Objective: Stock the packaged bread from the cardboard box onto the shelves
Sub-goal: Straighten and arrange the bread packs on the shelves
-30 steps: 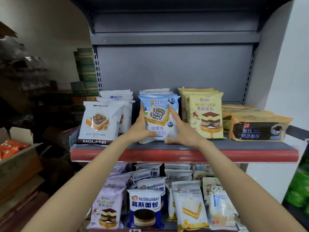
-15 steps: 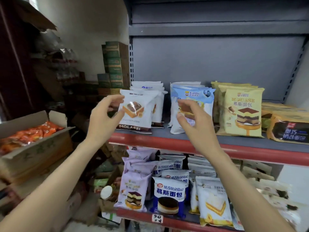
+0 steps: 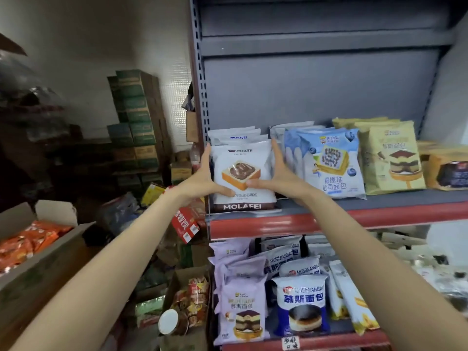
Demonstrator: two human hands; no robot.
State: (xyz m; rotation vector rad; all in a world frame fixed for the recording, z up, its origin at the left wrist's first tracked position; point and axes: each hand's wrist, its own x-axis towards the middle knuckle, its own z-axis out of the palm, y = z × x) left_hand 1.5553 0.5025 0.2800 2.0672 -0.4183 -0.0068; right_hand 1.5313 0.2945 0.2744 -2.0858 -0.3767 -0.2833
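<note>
Head view: left hand (image 3: 202, 182) and right hand (image 3: 279, 179), grips open, flanking front Molafei bread pack (image 3: 243, 178) mid-frame; squaring row, next likely fetching from cardboard box (image 3: 38, 264).

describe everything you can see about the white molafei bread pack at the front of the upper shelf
The MOLAFEI bread pack is a glossy white plastic pouch with a dark brown band along the bottom carrying the brand name, and a picture of toast filled with chocolate cream. It stands upright at the front left of the upper shelf, heading a row of matching packs. The left hand and right hand flank its sides with straight fingers, thumbs touching its front. A blue blueberry toast pack stands to its right.
</note>
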